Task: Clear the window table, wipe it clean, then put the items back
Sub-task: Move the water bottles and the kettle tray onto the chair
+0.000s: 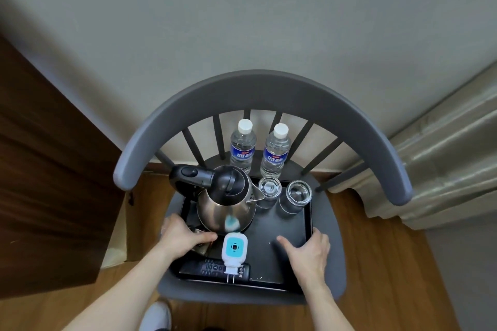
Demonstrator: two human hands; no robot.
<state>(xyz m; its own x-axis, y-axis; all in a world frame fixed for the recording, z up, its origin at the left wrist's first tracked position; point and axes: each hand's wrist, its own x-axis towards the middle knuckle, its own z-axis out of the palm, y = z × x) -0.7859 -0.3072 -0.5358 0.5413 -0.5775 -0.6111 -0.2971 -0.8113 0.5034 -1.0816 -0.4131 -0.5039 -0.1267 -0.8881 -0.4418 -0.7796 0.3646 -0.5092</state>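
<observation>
The black tray (pixel 293 228) sits on the seat of a grey chair (pixel 263 88), next to a grey wall, and it is full of things. The left hand (pixel 183 234) holds the tray's left edge, with its thumb on top and pointing in toward the kettle (pixel 227 204). The right hand (pixel 309 247) holds the right edge the same way, thumb lying flat on the tray floor and the other fingers wrapped over the rim. So each grip is closed on the tray, one on each side. I think the tray itself is stiff and flat, so it will not bend, but it will feel heavy, mostly on the left where the metal kettle stands on its base. The two glasses (pixel 282 195) at the back right can break, and they may slide on the smooth tray floor if it tips. A white plug-in thing (pixel 234 248) with a blue face lies loose at the front, partly on top of a dark remote (pixel 212 267), and both could slip too. Two water bottles (pixel 258 148) stand at the back of the seat; I cannot tell if they are on the tray or just behind it. The best place to hold is right where the hands are, on the two side edges, keeping the tray level and lifting slowly.
</observation>
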